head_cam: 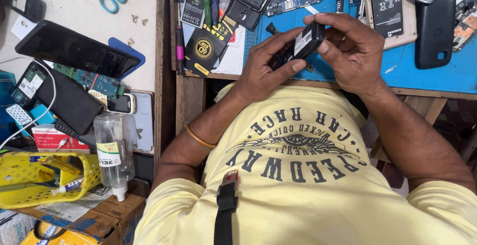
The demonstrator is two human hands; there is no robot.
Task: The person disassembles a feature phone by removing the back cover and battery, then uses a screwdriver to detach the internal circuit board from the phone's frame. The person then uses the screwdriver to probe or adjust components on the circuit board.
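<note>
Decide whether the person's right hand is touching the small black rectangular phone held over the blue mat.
Touching. The head view shows the right hand with fingertips on the small black rectangular phone, the left hand supporting it from below.

A black packet with a gold round emblem (204,46) lies on the bench, a red-and-white box (55,139) sits far left, and a clear bottle's white-yellow label (109,154) faces up.

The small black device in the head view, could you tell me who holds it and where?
Both hands: left hand grips the black device low, right hand pinches its upper end.
</note>
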